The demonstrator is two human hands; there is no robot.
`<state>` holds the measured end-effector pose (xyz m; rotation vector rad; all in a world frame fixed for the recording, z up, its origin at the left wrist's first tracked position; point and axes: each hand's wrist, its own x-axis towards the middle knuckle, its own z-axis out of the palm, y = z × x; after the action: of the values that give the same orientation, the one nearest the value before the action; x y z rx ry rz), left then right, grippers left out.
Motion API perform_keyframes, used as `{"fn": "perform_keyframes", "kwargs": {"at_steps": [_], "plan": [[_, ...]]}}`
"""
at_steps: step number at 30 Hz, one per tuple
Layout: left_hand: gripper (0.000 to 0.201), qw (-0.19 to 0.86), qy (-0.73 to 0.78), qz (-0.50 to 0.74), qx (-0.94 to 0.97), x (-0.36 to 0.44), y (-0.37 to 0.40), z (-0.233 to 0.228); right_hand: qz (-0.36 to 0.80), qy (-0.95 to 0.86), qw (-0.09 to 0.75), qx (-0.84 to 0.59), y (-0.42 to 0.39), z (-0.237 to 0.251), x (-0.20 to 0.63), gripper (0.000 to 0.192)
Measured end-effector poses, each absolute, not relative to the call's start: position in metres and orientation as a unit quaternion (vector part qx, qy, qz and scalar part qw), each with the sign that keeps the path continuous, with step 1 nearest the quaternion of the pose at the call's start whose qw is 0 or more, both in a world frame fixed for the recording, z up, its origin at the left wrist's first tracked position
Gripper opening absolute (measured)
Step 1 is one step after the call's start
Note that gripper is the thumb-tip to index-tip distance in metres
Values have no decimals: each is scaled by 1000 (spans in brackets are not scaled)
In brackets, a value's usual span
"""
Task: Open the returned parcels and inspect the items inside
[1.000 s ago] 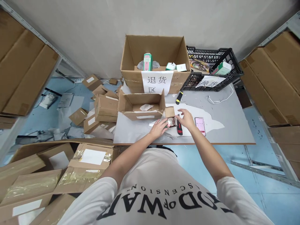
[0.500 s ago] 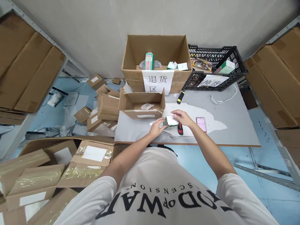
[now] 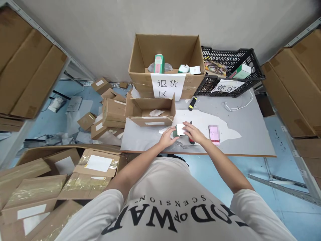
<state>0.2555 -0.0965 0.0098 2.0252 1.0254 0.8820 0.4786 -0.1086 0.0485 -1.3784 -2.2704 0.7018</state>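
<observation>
Small box (image 3: 180, 129) now lower, between both hands.

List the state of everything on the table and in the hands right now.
Small green-and-white box: shut, held between both hands.
Left hand: grip on the box.
Right hand: grip on the box.
Shallow carton: open.
Labelled carton: open, items inside.
Phone: screen lit, flat on table.
</observation>
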Motion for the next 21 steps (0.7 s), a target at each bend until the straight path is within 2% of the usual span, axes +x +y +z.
{"fn": "perform_keyframes", "kwargs": {"at_steps": [2,4,6,8,13,21], "plan": [[55,349,394,332,783,256,-95,12,251,-818,192,-480,-110,49,478,29],[62,350,391,317,790,258,-92,14,255,-828,175,-468,-110,51,480,37],[62,347,383,292,805,259,-88,16,255,-839,146,-458,-106,52,482,49],[56,342,373,268,820,260,-84,18,248,-852,118,-445,-101,53,484,53],[44,329,359,242,839,258,-79,22,210,-871,91,-435,-91,52,481,40],[48,333,358,211,846,252,-74,25,200,-877,97,-426,-84,51,479,33]]}}
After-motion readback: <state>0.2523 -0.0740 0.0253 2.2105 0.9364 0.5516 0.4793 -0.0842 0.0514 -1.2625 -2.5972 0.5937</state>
